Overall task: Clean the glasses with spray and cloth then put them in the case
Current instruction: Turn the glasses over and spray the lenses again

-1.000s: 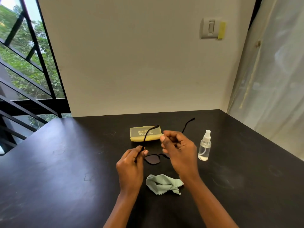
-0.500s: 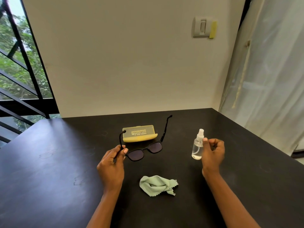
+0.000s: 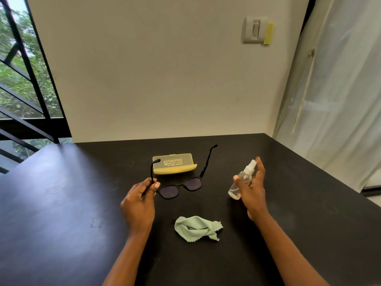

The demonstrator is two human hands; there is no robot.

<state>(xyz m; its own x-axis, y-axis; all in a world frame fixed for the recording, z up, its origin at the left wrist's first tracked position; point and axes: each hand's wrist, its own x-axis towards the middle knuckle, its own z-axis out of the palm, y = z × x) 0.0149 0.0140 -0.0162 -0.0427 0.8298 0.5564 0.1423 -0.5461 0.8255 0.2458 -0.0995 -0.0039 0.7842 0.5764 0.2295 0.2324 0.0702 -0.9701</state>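
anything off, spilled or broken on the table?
Nothing stands out. The left hand pinches one temple of the glasses, which look intact. The right hand holds the spray bottle tilted. No liquid shows on the table. The cloth lies crumpled; the case is closed.

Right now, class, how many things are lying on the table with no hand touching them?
2: the yellow case at the back, behind the glasses, and the green cloth at the front, between the arms.

The black table [image 3: 61,203] stood against a pale wall. On it lay a closed yellow case [image 3: 175,167] towards the back and a crumpled green cloth [image 3: 195,228] nearer the front.
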